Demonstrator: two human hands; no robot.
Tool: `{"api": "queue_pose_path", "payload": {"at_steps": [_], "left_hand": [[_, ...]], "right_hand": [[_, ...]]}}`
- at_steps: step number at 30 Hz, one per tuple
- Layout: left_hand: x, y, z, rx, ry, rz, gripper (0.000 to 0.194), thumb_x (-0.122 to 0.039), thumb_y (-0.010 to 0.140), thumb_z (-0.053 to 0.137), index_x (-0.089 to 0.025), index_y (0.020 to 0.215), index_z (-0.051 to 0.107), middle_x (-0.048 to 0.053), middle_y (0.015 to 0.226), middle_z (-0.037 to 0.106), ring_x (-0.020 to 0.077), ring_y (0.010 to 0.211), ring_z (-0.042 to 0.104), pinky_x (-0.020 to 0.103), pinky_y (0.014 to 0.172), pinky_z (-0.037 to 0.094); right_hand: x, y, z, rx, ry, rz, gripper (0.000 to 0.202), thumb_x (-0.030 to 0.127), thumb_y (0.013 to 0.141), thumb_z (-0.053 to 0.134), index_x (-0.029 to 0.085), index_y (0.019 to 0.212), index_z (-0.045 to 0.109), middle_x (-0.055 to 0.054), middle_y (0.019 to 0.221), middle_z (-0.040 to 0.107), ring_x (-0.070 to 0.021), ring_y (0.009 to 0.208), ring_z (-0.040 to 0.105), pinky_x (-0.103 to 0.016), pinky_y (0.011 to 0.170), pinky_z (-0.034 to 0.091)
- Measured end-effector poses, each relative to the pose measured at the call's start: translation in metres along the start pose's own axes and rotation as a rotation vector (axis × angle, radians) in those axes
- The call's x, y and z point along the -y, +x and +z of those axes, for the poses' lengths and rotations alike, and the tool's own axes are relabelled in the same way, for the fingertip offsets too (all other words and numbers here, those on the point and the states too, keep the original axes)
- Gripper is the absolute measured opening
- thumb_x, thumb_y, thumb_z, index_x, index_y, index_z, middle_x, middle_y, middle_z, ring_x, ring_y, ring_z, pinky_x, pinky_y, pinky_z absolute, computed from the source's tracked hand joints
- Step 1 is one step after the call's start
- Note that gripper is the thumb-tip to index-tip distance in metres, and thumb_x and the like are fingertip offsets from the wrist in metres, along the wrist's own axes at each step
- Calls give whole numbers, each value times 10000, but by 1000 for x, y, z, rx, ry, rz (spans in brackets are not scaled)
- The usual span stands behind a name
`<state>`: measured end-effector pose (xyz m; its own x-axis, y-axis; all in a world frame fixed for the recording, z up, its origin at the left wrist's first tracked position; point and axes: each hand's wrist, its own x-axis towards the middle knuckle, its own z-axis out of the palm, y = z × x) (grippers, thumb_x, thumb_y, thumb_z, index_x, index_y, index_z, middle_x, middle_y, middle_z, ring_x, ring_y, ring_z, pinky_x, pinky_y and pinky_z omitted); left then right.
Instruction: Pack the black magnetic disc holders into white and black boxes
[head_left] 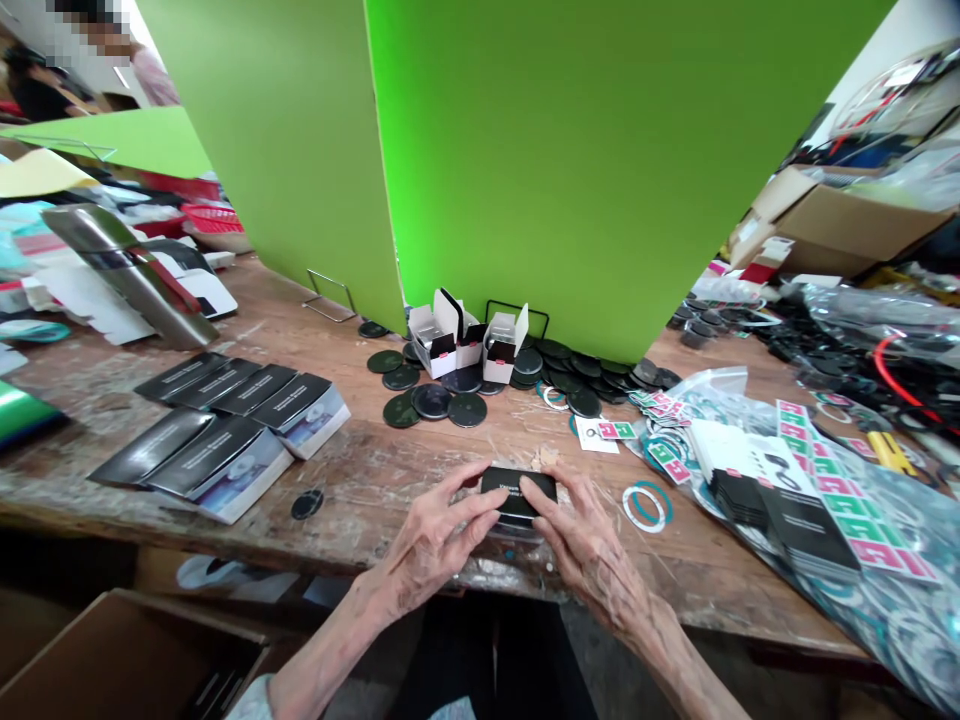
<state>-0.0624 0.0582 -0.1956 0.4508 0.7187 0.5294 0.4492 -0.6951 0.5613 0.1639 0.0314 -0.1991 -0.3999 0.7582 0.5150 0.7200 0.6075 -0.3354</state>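
Observation:
A small black box with white lettering [517, 492] lies at the table's front edge between my hands. My left hand [439, 530] grips its left side, with the index finger on the top. From the right, my right hand [589, 530] holds the other side, one finger pressing on the top. Beyond them, small open white boxes [444, 345] stand among black discs [466, 409]. Packed black boxes [225, 462] sit in rows at the left. One white ring and a teal ring [643, 508] lie right of my right hand.
Green panels [540, 180] rise behind the discs. A plastic bag of rings [885, 610] with black cards [806, 525] and sticker strips covers the right side. At the left are a metal flask [135, 280] and, below the table, a cardboard box [112, 660]. A person [37, 85] is at the far left.

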Motion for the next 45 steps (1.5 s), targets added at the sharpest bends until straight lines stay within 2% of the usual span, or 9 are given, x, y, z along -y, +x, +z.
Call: {"api": "queue_pose_path", "payload": {"at_steps": [8, 12, 16, 22, 26, 30, 33, 39, 45], "left_hand": [[0, -6, 21, -160, 22, 82, 316, -116, 877, 543, -212, 1168, 619, 132, 1358, 502, 231, 1198, 557, 366, 972, 526], [-20, -19, 13, -254, 79, -61, 249, -160, 857, 582, -222, 1092, 640, 118, 1233, 541, 226, 1119, 575, 375, 904, 556], [-26, -47, -13, -439, 261, -296, 244, -185, 840, 612, -254, 1074, 628, 89, 1158, 526, 224, 1074, 561, 386, 889, 540], [29, -52, -72, -604, 601, -406, 196, -247, 846, 598, -212, 1037, 631, 89, 1112, 492, 234, 1052, 520, 431, 950, 471], [60, -31, -86, -631, 683, -436, 250, -300, 867, 569, -174, 1068, 648, 139, 1229, 388, 258, 1029, 477, 465, 900, 477], [45, -19, -72, -661, 795, -479, 341, -300, 839, 599, -213, 1167, 621, 146, 1287, 367, 310, 1064, 432, 534, 932, 406], [28, -20, -50, -645, 676, -423, 325, -267, 825, 606, -225, 1147, 626, 132, 1259, 401, 289, 1037, 454, 480, 920, 422], [12, -2, -5, -485, 373, -316, 198, -210, 850, 552, -220, 1028, 638, 92, 1070, 506, 253, 1016, 491, 419, 874, 461], [14, 28, -26, -269, 68, -455, 359, -295, 863, 523, -209, 1212, 535, 86, 1116, 569, 237, 1086, 525, 455, 982, 421]], "right_hand": [[-6, -13, 13, 30, -156, -57, 616, 64, 911, 404, 271, 1476, 271, -177, 1427, 325, -338, 1338, 345, -517, 963, 479], [7, -10, 31, -112, -32, 116, 594, 211, 932, 469, 349, 1471, 259, -157, 1369, 408, -276, 1041, 613, -412, 745, 592], [39, 15, 70, -64, 340, 262, 609, 293, 948, 440, 227, 1495, 180, -145, 1235, 571, -220, 923, 674, -374, 783, 597], [87, 107, 149, -14, 542, 132, 513, 269, 943, 349, 160, 1443, 317, -151, 1380, 484, -250, 1264, 485, -462, 1024, 448], [97, 152, 175, -42, 524, 106, 506, 199, 925, 277, 87, 1411, 362, -181, 1385, 468, -233, 1300, 440, -442, 1042, 428], [67, 157, 146, -147, 396, 88, 453, 187, 905, 322, 123, 1325, 477, -153, 1265, 547, -215, 1195, 517, -380, 1002, 451], [18, 160, 106, -257, 125, 250, 470, 190, 910, 316, 142, 1360, 444, -129, 1031, 611, -211, 888, 615, -354, 809, 503], [-58, 191, 61, -125, -82, 457, 359, 210, 895, 413, 145, 1225, 539, -95, 833, 606, -195, 683, 579, -287, 618, 415], [-56, 160, 9, -2, 48, 294, 119, 173, 872, 463, 196, 930, 564, -7, 757, 577, -141, 676, 536, -244, 656, 395]]}}
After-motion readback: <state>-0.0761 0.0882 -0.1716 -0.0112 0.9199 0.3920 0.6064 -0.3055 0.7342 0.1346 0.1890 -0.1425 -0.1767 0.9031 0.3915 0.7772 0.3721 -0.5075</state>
